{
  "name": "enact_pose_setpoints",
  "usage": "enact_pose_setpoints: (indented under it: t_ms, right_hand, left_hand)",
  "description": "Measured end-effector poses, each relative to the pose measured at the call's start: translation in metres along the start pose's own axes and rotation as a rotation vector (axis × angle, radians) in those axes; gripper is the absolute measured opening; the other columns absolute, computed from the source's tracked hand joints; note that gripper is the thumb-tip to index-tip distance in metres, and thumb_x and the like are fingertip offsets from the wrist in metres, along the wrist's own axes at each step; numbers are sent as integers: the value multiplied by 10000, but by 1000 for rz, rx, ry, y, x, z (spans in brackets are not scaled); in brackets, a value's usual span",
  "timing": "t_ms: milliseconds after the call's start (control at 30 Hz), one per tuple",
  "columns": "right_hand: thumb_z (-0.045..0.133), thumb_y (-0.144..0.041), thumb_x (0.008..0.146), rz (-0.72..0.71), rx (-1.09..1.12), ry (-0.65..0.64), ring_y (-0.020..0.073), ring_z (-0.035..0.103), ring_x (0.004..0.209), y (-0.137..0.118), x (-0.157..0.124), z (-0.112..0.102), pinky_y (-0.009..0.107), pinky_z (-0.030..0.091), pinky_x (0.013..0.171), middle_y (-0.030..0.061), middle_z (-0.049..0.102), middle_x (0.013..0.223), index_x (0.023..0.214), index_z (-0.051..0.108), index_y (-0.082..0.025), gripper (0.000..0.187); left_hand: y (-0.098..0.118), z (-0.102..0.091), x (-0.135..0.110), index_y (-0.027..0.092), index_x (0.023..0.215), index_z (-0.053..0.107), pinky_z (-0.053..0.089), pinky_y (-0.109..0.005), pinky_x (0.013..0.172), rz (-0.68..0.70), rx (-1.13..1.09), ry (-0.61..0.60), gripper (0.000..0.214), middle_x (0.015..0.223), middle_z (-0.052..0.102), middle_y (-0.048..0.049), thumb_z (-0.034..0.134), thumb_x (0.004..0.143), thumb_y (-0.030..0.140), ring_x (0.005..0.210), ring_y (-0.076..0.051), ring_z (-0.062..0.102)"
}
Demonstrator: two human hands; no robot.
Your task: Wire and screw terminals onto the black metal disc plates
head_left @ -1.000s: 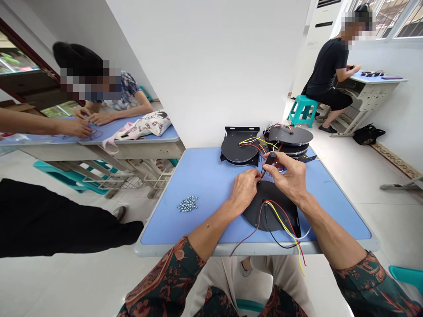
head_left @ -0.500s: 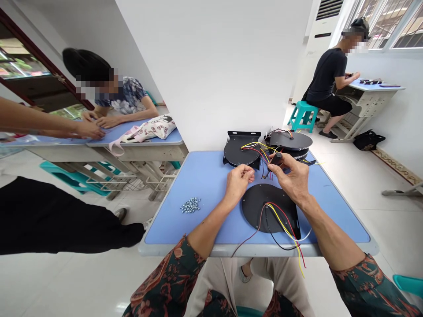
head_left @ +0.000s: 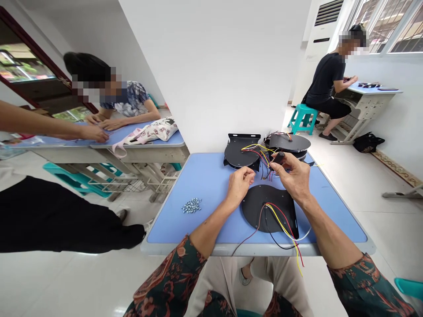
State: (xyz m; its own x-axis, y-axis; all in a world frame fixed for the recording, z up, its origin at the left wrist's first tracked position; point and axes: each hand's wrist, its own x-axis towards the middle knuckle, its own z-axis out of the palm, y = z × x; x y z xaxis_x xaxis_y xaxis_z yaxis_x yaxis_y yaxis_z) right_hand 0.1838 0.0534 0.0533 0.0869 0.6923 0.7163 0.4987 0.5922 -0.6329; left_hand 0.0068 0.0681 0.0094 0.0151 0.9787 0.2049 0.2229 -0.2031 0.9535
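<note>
The stubby black tool (head_left: 279,157) held by the right hand (head_left: 295,175) should be kept straight. The left hand (head_left: 239,185) is pinched; anything inside cannot be told.

We can read no text, brand, number or sign anywhere in view. The tall white upright cabinet with the dark slatted vent (head_left: 319,55) bears a faint mark low on its front – too small and pale for us to make out. The white cloth bag with pink straps and small printed figures (head_left: 161,130) shows a pattern – we can pick no words from it. On the flat black round-ended housing with coloured wires (head_left: 253,209), we find no legible lettering.
</note>
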Motion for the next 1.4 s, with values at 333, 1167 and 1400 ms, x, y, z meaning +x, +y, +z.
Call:
enact_pose_setpoints:
  t_ms: [333,1167,1400]
  right_hand:
    - [750,-361,799,188,226,14,177,692,711,14,7,-1,279,549,586,41,770,848,999,741,-176,272]
    - [919,-383,608,554,798,105,137,663,630,38,29,-33,217,491,496,31,718,737,862,783,-170,358]
    - [904,-391,623,549,754,64,146,652,653,33,26,-27,232,485,500,42,719,739,863,776,-165,354]
  left_hand:
    - [-4,-3,1,175,801,651,544,-213,662,104,94,73,122,739,680,13,555,865,134,663,-113,674]
    - [-5,-4,0,169,780,667,510,-202,561,22,-80,26,71,641,657,23,612,811,136,570,-114,650]
    - [-5,-7,5,136,708,669,518,-201,540,-108,-342,-33,189,606,665,2,795,729,275,542,-106,640]
